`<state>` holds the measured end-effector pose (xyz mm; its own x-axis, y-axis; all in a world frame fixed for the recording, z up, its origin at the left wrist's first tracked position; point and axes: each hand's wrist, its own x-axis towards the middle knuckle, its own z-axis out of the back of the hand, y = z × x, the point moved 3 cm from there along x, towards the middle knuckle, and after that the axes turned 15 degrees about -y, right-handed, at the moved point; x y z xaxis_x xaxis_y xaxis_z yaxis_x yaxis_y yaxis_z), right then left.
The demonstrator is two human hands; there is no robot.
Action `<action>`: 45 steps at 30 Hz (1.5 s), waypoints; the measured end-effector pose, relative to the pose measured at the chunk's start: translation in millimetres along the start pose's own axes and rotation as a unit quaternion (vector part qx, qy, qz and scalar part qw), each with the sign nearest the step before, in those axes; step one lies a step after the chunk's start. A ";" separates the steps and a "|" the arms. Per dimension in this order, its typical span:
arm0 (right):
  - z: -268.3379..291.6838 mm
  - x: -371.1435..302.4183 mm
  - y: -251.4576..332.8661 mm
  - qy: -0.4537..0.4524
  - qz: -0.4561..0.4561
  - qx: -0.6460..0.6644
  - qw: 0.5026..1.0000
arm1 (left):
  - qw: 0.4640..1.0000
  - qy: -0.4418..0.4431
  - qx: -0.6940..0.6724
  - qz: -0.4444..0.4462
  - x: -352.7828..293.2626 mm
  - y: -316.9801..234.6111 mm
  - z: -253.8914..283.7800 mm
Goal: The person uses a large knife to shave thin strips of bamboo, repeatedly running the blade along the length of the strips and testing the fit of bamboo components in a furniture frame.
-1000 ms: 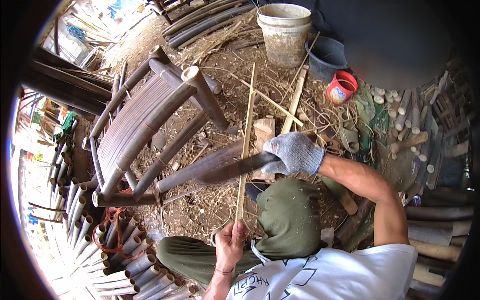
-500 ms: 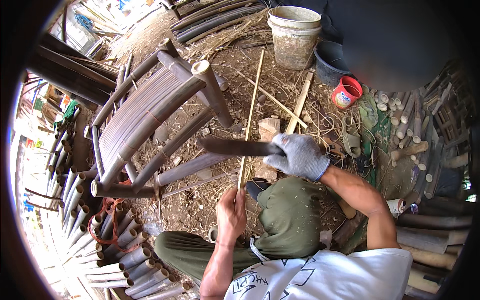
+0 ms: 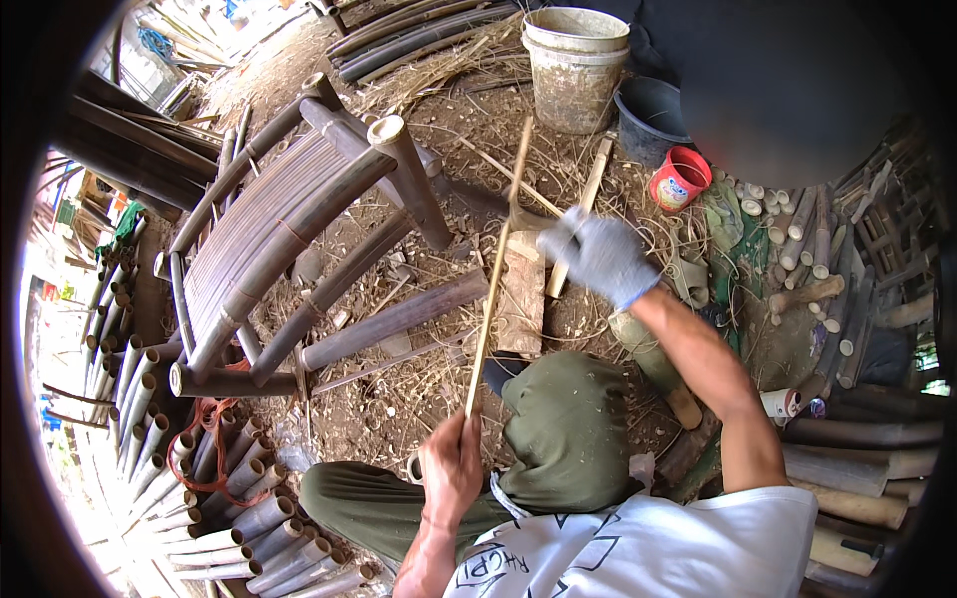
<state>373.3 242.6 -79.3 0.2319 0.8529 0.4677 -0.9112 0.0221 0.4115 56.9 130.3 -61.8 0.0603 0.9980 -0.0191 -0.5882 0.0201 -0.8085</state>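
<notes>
In the head view, the strip (image 3: 496,269) stands nearly along the line of sight away from the body, its long axis running from the left hand (image 3: 454,463) toward a touch past 12 o'clock. That bare hand is clamped on its near end; the far end is loose. The right hand (image 3: 603,257), gloved, is well apart from the left, at about 1 o'clock from it, and is closed around the grip of a knife (image 3: 477,197). The blade, smeared by motion, points from the glove toward 10 o'clock, so it lies across the strip's axis at a steep angle, at the far half. Whether its edge touches the strip I cannot tell.

The left hand is nearer to the strip, being on it; the right is nearer to its far half, with the strip at 9 to 10 o'clock from the glove. The block (image 3: 525,299) is on the ground just to the 3 o'clock side of the strip. From the left hand, the knee (image 3: 568,419) is close by at 2 o'clock, and the pole (image 3: 399,317) and the bamboo frame (image 3: 299,254) lie toward 11.
</notes>
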 end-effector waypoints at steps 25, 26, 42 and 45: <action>38.8 -0.3 69.9 -0.040 0.139 0.097 0.985 | 0.906 0.075 -0.392 0.138 76.2 -69.9 -26.0; 41.9 4.8 66.6 -0.079 0.124 0.093 0.985 | 0.916 0.072 -0.374 0.127 68.8 -70.6 -23.4; 71.9 67.2 -67.7 -0.198 -0.253 0.221 0.921 | 0.924 0.118 -0.282 0.232 -66.1 20.9 38.7; 52.0 49.4 -30.3 -0.122 -0.197 0.381 0.895 | 0.940 0.091 -0.276 0.177 -38.4 23.0 24.8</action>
<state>430.1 256.9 -28.0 0.6370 0.7155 0.2869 -0.2664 -0.1450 0.9529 21.0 93.9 -65.1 0.1056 0.9088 -0.4037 -0.0922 -0.3953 -0.9139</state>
